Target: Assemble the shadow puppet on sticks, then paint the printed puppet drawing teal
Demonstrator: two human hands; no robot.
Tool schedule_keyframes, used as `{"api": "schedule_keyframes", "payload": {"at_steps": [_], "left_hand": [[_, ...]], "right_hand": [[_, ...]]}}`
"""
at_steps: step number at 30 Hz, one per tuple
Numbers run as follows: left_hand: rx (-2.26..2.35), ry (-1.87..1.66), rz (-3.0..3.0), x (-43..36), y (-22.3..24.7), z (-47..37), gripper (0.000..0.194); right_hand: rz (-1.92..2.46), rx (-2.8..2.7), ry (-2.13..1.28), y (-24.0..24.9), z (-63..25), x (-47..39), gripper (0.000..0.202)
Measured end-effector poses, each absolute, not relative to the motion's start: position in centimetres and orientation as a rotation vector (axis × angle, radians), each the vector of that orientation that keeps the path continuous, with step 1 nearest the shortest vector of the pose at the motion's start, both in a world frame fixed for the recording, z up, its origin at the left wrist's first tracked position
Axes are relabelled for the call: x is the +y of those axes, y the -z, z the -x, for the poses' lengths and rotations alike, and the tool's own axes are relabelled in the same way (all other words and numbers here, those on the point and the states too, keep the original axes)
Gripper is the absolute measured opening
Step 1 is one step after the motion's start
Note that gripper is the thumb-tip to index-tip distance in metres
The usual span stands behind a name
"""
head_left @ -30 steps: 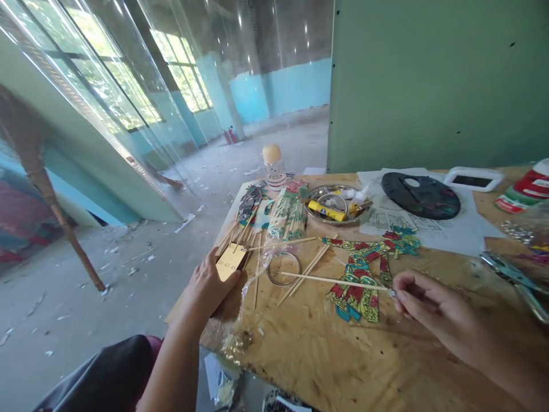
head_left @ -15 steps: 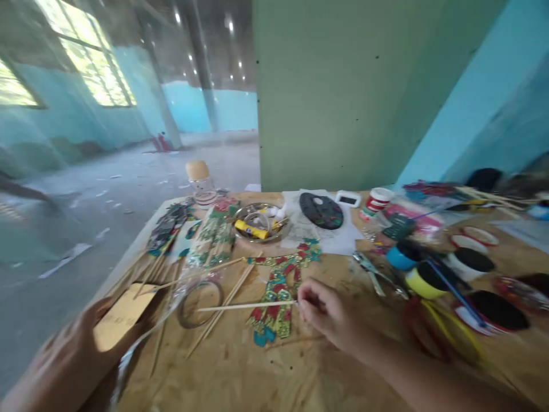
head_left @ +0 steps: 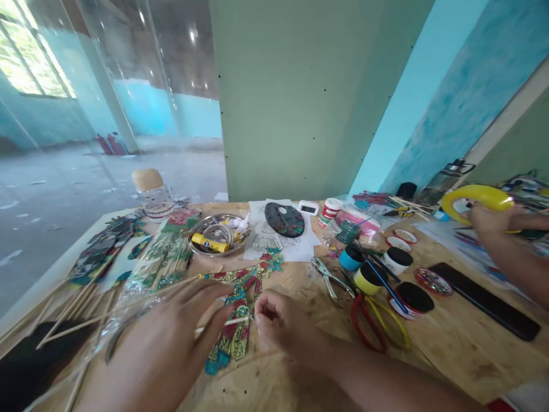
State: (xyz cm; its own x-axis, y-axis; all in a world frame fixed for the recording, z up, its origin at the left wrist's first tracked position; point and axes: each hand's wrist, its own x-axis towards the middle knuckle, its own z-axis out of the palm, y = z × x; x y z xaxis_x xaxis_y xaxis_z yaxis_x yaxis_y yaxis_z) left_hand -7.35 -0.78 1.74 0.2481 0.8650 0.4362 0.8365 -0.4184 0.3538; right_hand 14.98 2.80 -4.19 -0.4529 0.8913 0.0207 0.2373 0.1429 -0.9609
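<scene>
My right hand (head_left: 285, 326) is closed in a pinch at the right end of a thin wooden stick (head_left: 234, 321). Over the stick's left part reaches my left hand (head_left: 167, 332), its fingers stretched and thumb apart, slightly blurred; it partly hides the stick. Below both hands lies a painted cut-out figure (head_left: 231, 343) in red, gold and teal, with jointed-looking strips. Another stick (head_left: 182, 282) runs to the tip of its arm. A grey ring, probably a tape roll (head_left: 118, 337), is mostly covered by my left hand.
Pliers (head_left: 328, 280), red-and-yellow-handled scissors (head_left: 373, 320) and paint jars (head_left: 397, 260) stand or lie right. A metal dish (head_left: 195, 247) with a glue stick is behind. Far right, another person's hand (head_left: 489, 217) holds a yellow ring. A dark flat object (head_left: 30, 360) lies lower left.
My left hand has let go of the golden flat object and moved right, over the stick. My right hand keeps its pinch. The view has turned right, bringing another person's hands into sight.
</scene>
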Motion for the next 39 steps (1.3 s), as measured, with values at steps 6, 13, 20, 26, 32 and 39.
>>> {"api": "schedule_keyframes", "payload": {"at_steps": [6,13,20,26,32,39], "left_hand": [[1.430,-0.786,-2.392,1.7,0.3,3.6,0.027],[1.372,-0.661,-2.007,1.4,1.0,4.2,0.020],[1.381,-0.733,-1.938,1.5,1.5,3.7,0.017],[1.364,-0.753,-1.880,1.3,1.7,3.7,0.017],[1.387,-0.776,-1.953,1.6,1.4,3.6,0.015],[1.387,-0.760,-1.961,1.2,1.1,3.4,0.015]], "right_hand": [[0.983,-1.794,-1.334,4.7,-15.3,2.9,0.005],[0.985,-1.780,-1.350,4.2,-15.7,3.1,0.008],[0.988,-1.804,-1.330,4.3,-15.8,3.2,0.008],[0.963,-1.818,-1.274,4.4,-15.8,3.0,0.007],[0.956,-1.842,-1.228,4.2,-15.8,2.8,0.008],[0.941,-1.884,-1.199,3.7,-15.8,2.6,0.007]]}}
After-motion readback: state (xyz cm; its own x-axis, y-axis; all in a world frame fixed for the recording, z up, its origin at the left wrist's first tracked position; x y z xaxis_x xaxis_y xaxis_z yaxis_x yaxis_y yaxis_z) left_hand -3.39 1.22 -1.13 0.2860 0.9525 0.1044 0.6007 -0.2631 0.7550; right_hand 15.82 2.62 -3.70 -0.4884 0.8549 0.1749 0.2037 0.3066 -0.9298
